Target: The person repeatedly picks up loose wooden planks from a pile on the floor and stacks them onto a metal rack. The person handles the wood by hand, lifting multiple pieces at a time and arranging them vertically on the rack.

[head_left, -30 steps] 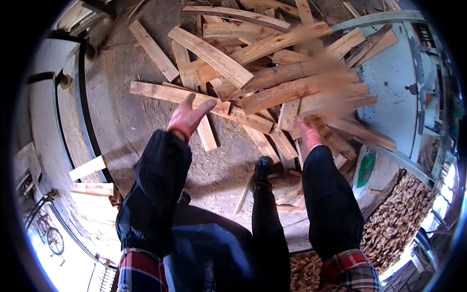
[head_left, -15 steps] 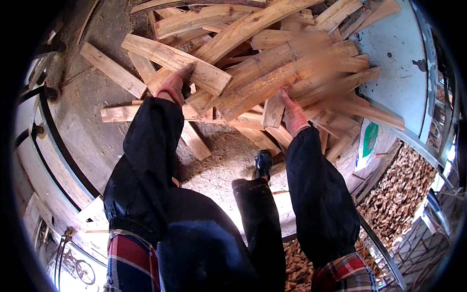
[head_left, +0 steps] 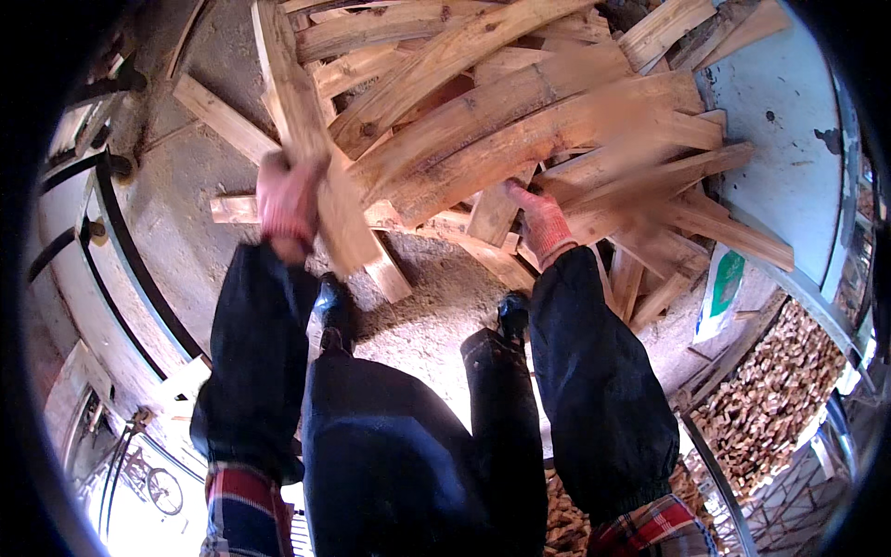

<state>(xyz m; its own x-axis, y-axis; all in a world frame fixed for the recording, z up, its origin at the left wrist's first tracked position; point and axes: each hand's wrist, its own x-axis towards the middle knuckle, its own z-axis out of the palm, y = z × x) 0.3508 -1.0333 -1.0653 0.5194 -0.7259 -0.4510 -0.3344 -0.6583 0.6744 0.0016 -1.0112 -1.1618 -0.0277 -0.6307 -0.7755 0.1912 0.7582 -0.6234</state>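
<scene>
My left hand [head_left: 288,200], in a pink glove, is closed round the edge of a long wooden plank [head_left: 295,107]. The plank is raised over the left side of the wood pile, its far end pointing away from me. My right hand [head_left: 545,221], gloved too, pinches the edge of a short piece of wood [head_left: 494,212], thumb uppermost; its other fingers are partly hidden. That piece lies tilted beside the near end of a broad curved slab [head_left: 501,153]. A second slab with bark marks [head_left: 473,121] lies just behind it.
More slabs and offcuts [head_left: 436,70] are heaped behind and to the right. A pale blue metal panel [head_left: 780,121] stands at the right, with a heap of small wood pieces [head_left: 770,390] past it. Dark metal bars [head_left: 130,251] run along the left. My boots [head_left: 332,302] stand on the dusty floor.
My left hand has swung the long plank from lying crosswise to pointing away from me, lifting it off the pile. My right hand and the short piece have shifted a little left.
</scene>
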